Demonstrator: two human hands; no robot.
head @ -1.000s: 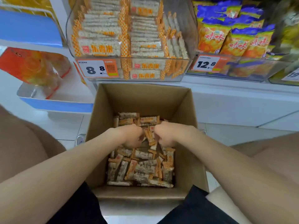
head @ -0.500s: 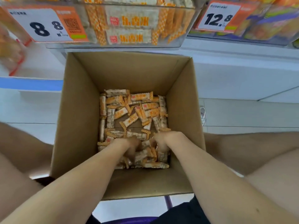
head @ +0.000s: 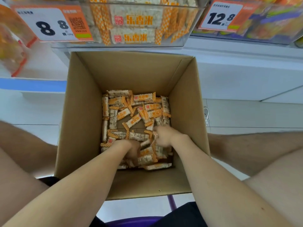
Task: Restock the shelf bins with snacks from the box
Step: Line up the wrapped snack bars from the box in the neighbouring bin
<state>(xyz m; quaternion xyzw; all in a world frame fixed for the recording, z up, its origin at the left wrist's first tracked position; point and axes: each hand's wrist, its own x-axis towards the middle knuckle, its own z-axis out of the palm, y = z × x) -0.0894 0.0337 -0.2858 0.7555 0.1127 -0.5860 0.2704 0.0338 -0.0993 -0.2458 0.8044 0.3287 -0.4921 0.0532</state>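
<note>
**Shelf ledge and the box below it**

We see a white shelf (head: 229, 53) carrying two clear bins side by side at its front edge. The left bin (head: 124, 45) bears an 8.8 price tag (head: 49, 23), the right bin (head: 270, 36) a 12.8 tag (head: 221, 15). Below the ledge sits a cardboard box (head: 134, 76), with wrapped bars (head: 144, 98) scattered over its bottom.

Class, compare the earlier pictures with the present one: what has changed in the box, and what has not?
Both hands moved from the middle of the box toward its near wall: the left hand now digs into the snack packets, the right hand beside it, slightly apart. What they grip is hidden. Box and shelf bin stayed put.
</note>
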